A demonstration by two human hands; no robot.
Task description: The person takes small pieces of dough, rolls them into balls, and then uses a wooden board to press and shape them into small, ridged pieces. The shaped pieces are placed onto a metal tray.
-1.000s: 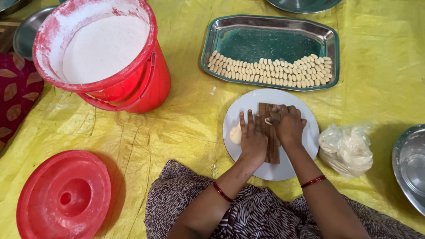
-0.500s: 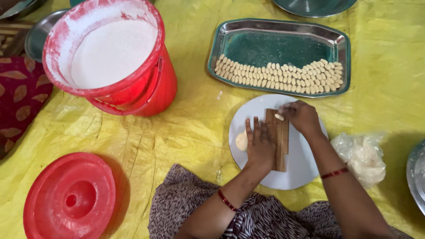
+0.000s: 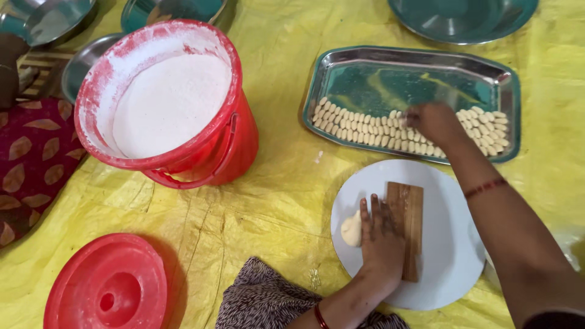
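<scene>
— What is held in the containers?

— White flour is seen in the round red plastic bucket (image 3: 166, 103), filled close to the dusted rim. Rows of small pale dough pieces (image 3: 372, 126) are laid along the near side of the rectangular steel tray (image 3: 341, 70); its far half is left bare.

— And the hands?

— The left hand (image 3: 382, 240) is laid flat, fingers spread, on the ridged brown wooden board (image 3: 409, 213), nothing being gripped. The board is rested on the round white plate (image 3: 448, 256), and a small lump of pale dough (image 3: 351, 229) is seen just beside the thumb. The right hand (image 3: 434, 122) is stretched over the tray among the dough pieces; it is blurred, so whether a piece is pinched cannot be told.

— Anything else?

— A round red plastic lid (image 3: 106, 286) is lain on the yellow sheet (image 3: 274, 201), well apart from the bucket.
</scene>
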